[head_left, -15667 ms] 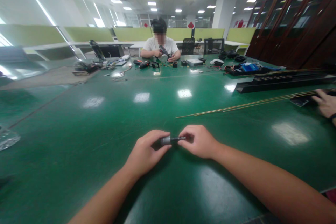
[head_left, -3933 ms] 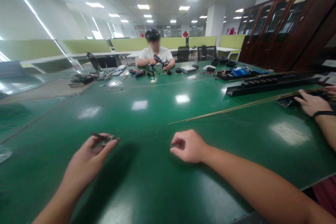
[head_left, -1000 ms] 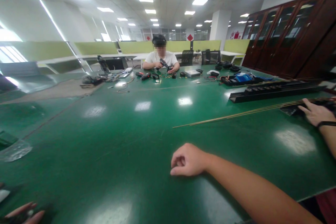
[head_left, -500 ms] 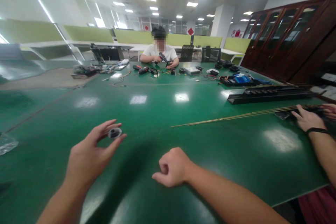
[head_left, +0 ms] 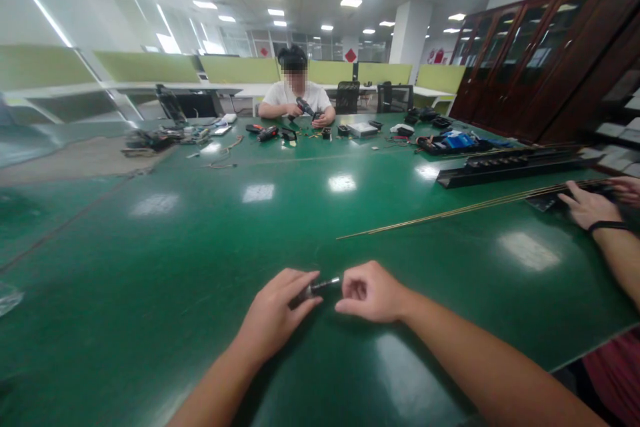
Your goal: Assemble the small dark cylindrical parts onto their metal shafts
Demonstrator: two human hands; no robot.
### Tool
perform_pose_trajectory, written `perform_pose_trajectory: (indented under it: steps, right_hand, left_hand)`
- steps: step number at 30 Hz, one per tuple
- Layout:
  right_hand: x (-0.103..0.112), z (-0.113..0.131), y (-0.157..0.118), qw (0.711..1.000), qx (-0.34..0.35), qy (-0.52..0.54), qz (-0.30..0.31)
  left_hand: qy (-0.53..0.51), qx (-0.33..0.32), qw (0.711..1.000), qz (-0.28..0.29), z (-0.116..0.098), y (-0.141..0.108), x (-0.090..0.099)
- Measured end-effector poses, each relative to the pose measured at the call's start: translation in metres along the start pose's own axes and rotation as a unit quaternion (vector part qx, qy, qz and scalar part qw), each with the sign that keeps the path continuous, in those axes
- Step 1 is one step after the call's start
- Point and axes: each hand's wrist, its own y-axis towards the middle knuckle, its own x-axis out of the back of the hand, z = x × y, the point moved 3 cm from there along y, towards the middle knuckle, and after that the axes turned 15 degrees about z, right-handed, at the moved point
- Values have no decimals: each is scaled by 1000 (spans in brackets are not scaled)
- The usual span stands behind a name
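Note:
My left hand [head_left: 280, 307] is closed around a small cylindrical part [head_left: 325, 284] with a clear or grey body and a shiny metal tip pointing right. Just right of that tip is my right hand [head_left: 375, 292], its fingers curled and the thumb stretched below them. The right fingertips do not touch the tip. Whether anything small sits inside the curled right fingers cannot be made out. Both hands are over the green table [head_left: 200, 227], near its front middle.
Thin brass rods [head_left: 420, 219] reach in from the right, beside another person's hands [head_left: 593, 208]. Behind them lies a long black channel [head_left: 500, 172]. Across the table a person in a white shirt [head_left: 315, 95] holds a power tool [head_left: 304, 107]. Electronics [head_left: 150, 139] lie at the back left.
My left hand has moved right with the part, which now lies sideways. My right hand has shifted slightly right and up. The two hands are now close together.

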Motion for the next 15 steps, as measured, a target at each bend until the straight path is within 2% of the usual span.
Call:
perform_pose_trajectory:
  steps: [2, 7, 11, 15]
  right_hand:
    - [4, -2, -3, 1000, -14, 12, 1]
    - [1, -2, -5, 999, -40, 14, -20]
    - [-1, 3, -6, 999, -36, -4, -29]
    - [2, 6, -6, 999, -30, -11, -42]
  left_hand:
    - [-8, -8, 1000, 9, -3, -2, -3]
    - [-10, 19, 1000, -16, -5, -4, -4]
    - [-24, 47, 999, 2, -5, -5, -6]
    - [-59, 44, 997, -11, -5, -4, -6]
